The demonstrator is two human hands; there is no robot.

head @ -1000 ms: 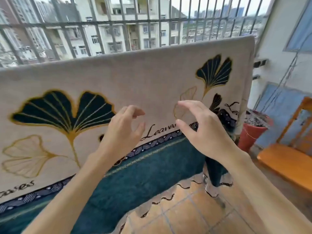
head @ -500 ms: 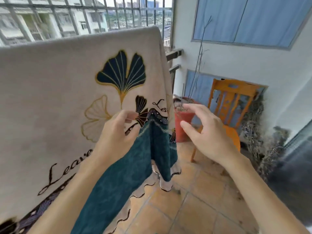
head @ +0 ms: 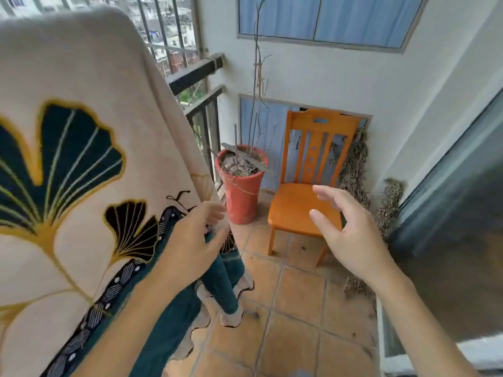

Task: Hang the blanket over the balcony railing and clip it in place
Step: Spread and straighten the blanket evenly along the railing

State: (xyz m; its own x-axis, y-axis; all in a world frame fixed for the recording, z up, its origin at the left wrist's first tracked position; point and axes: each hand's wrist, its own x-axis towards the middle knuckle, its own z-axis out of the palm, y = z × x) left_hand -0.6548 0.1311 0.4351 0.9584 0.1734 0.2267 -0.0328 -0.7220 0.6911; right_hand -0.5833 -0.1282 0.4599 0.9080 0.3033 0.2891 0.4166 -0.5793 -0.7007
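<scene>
Beige cloth with dark leaf prints — the blanket (head: 81,148) — hangs draped over the balcony railing (head: 196,74), its teal lower edge nearly reaching the tiled floor (head: 294,308). Your left hand (head: 196,238) pinches the blanket's right-hand side edge; your right hand (head: 351,235) floats apart from it, fingers spread and empty, in front of the orange chair (head: 302,205) and the red pot (head: 241,191). No clip shows anywhere. Judging by its folds, the blanket is soft, thick and fairly heavy — likely to slide unless you grip it up at the fold on the rail.
</scene>
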